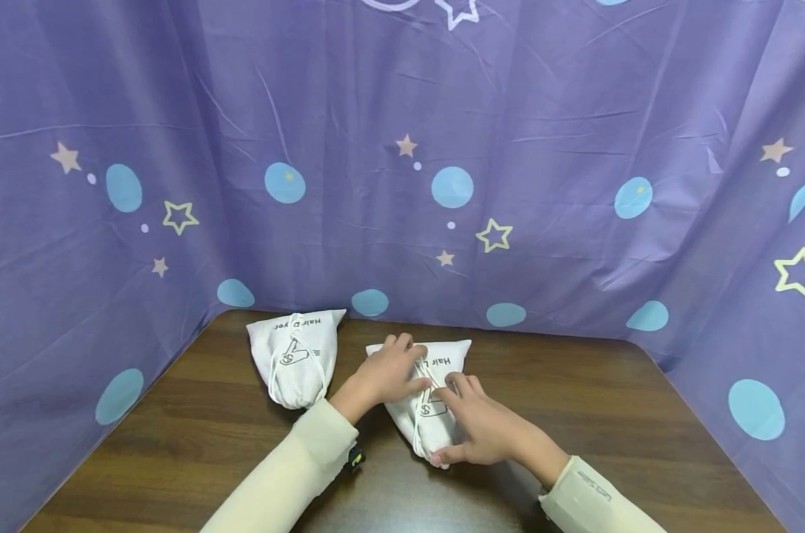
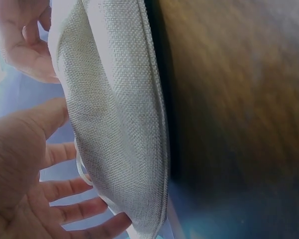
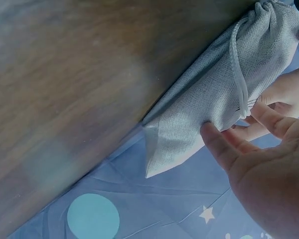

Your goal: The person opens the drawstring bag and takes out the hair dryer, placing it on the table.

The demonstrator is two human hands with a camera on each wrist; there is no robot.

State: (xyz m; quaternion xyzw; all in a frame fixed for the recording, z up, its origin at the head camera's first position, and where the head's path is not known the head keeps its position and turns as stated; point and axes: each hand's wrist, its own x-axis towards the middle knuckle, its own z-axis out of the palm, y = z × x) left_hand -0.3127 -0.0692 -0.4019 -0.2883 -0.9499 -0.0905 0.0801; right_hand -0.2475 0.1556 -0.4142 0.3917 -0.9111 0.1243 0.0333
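A white cloth drawstring bag (image 1: 435,435) printed "Hair" and with a hair dryer drawing lies on the wooden table, its gathered end toward me. My left hand (image 1: 390,374) rests on its upper left part, partly hiding the print. In the left wrist view, that hand's spread fingers touch the bag's side (image 2: 114,109). On the opposite side, my right hand (image 1: 492,428) has its thumb by the gathered end. The right wrist view has its fingertips (image 3: 214,137) against the fabric, near the white cord (image 3: 236,64). The bag's contents are hidden.
A second white drawstring bag (image 1: 295,370), printed "Hair Dryer", lies farther left, close to my left forearm. A small dark object (image 1: 355,457) shows beside the left sleeve. Behind the wooden table (image 1: 575,385) hangs a purple curtain (image 1: 542,133) with stars and dots.
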